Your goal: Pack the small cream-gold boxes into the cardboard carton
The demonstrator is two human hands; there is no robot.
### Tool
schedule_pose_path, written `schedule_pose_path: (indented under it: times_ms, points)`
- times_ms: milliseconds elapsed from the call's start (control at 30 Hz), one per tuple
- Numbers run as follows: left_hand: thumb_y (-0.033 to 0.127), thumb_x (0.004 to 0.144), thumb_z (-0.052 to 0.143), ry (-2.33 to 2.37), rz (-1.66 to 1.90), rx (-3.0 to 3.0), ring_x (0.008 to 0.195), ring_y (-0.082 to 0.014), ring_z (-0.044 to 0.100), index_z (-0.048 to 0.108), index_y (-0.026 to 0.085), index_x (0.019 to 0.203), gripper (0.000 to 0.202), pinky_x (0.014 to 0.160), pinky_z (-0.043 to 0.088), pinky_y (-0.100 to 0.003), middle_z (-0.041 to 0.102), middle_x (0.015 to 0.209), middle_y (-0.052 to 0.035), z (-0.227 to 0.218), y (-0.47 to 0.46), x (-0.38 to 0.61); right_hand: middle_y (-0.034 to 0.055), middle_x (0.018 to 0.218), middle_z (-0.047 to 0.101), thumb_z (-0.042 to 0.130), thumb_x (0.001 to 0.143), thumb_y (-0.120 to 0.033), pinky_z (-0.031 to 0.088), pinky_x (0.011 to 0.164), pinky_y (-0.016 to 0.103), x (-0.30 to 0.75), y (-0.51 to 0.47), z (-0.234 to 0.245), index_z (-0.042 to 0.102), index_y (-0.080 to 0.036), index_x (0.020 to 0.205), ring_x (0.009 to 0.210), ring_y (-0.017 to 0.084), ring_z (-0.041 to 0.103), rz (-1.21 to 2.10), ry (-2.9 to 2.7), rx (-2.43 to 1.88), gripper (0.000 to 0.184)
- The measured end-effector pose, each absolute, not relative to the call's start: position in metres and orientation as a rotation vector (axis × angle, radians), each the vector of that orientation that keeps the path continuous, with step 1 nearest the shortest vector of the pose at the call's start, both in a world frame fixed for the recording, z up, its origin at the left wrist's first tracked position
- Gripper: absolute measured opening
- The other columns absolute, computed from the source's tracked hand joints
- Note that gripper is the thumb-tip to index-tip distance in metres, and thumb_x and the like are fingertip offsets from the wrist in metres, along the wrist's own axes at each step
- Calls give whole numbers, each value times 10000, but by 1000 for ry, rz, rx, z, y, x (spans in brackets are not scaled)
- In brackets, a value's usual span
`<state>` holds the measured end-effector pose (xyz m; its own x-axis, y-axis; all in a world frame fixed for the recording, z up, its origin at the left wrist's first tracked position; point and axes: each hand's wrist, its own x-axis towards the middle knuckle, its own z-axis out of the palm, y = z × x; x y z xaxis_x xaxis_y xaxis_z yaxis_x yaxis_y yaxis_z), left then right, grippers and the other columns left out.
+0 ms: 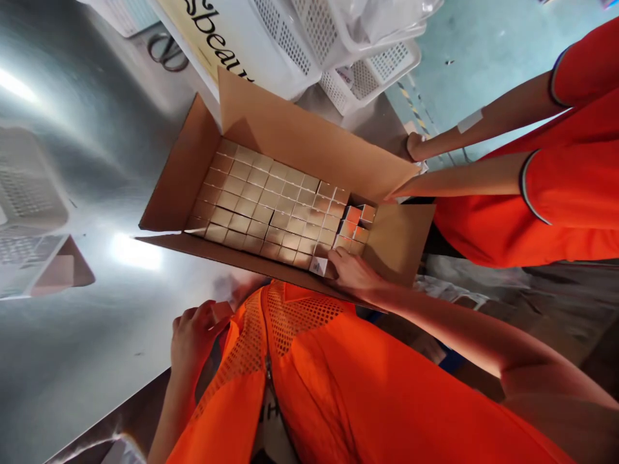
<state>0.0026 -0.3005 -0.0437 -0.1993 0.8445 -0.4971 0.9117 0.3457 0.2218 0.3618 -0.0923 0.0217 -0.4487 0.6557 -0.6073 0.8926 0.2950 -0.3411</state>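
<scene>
An orange vest (309, 380) fills the near view. Beyond it lies the carton (290, 142), flaps open, its long axis running left to right, packed with rows of small boxes (261, 206). The right hand (353, 270) rests fingers curled on boxes at the carton's near right corner. The left hand (193, 335), short of the carton, pinches something small and unclear.

Partial black script lettering "Beau", cut off by the frame edge, on the white-and-yellow printed panel (213, 38) at top. Letter "H" partly visible on the white shirt under the orange mesh vest (275, 406). Small box labels unreadable.
</scene>
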Motion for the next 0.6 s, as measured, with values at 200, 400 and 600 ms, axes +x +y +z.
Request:
schedule_pose_path:
  times_ms: [200,400,600]
  points:
    - [400,876,585,2092,-114,1454,1021,-308,624,639,192,1153,351,905,412,-417,728,951,-92,-43,-299,5,38,1013,718,700,807,-224,495,749,279,374,-68,24,683,-219,1071,900,194,671,-1079,2293,1196,265]
    - [441,880,550,2108,-146,1448,1021,-327,626,651,180,1144,385,883,417,-426,734,931,-109,-53,-294,7,158,1072,720,571,911,-297,479,833,363,405,-5,14,677,-111,1130,998,286,661,-529,2200,1563,307]
    - [463,868,538,2110,-127,1438,992,-324,632,668,184,1140,410,884,419,-409,735,950,-112,-60,-290,6,156,1266,673,776,723,-371,405,994,432,408,35,-13,640,-149,1284,1206,353,548,-405,2281,1342,618]
